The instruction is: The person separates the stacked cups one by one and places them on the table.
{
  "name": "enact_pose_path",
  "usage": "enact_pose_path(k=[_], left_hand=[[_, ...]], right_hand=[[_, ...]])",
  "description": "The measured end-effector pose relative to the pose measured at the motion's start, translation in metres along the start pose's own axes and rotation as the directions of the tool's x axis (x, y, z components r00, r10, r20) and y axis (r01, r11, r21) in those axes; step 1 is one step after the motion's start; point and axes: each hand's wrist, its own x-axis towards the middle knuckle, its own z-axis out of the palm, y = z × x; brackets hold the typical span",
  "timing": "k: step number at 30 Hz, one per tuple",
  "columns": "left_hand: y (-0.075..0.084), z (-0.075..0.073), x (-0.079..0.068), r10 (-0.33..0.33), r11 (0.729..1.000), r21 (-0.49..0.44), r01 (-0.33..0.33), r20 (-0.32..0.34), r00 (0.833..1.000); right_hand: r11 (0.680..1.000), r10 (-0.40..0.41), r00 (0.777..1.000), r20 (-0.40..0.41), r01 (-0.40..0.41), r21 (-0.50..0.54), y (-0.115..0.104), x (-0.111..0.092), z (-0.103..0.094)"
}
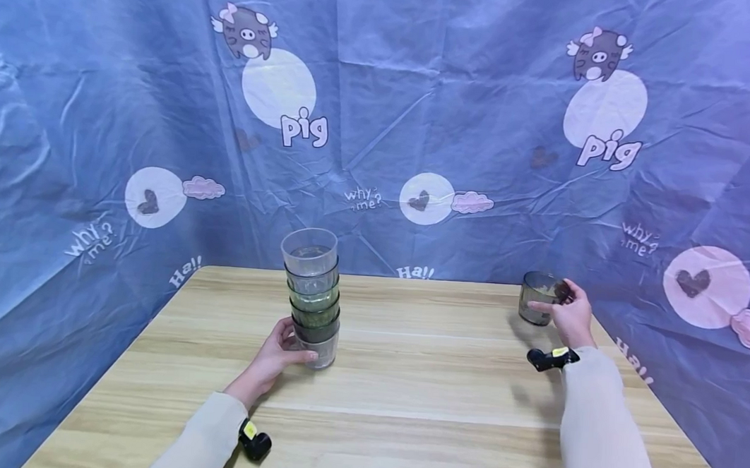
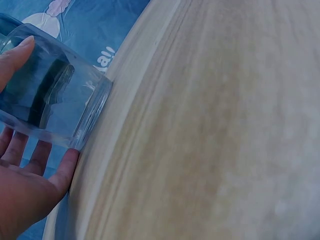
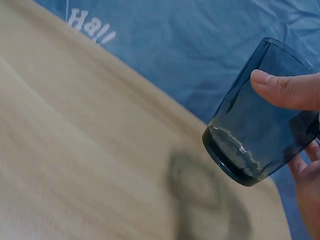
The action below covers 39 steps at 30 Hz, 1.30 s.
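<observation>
Left of the middle of the table, a tall stack of nested glasses (image 1: 315,303) stands upright, clear, green and dark grey ones among them. My left hand (image 1: 271,359) holds the stack low down, thumb across the front of the clear bottom glass (image 2: 82,107) and fingers behind it. At the far right, my right hand (image 1: 572,321) grips a dark grey, see-through glass mug (image 3: 250,122) near its handle side, the thumb lying along its wall. The mug is raised over the tabletop, tilted in the right wrist view, with its shadow below.
The wooden table (image 1: 399,384) ends in front of a blue printed cloth (image 1: 387,121) that hangs at the back and along both sides. A black wrist camera (image 1: 254,441) sits at the left sleeve, another wrist camera (image 1: 543,359) at the right.
</observation>
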Motion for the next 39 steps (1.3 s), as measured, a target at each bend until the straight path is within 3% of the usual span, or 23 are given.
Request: enact_pose_path(k=[9, 13, 18, 39], left_hand=[[0.000, 0.000, 0.000, -0.003, 1.000, 0.004, 0.003, -0.001, 1.000], [0.002, 0.000, 0.000, -0.002, 1.000, 0.001, 0.002, -0.002, 1.000], [0.001, 0.000, 0.001, -0.002, 1.000, -0.004, 0.002, -0.001, 1.000], [0.002, 0.000, -0.002, -0.005, 1.000, 0.000, 0.005, 0.002, 1.000]], right_hand=[[0.995, -0.049, 0.999, -0.021, 0.050, 0.086, 0.028, -0.007, -0.009], [1.000, -0.008, 1.000, 0.000, 0.008, 0.024, 0.033, -0.011, -0.009], [0.994, 0.061, 0.998, 0.018, -0.063, 0.086, 0.038, -0.015, -0.008], [0.983, 0.074, 0.997, -0.006, -0.072, 0.169, 0.051, -0.017, -0.004]])
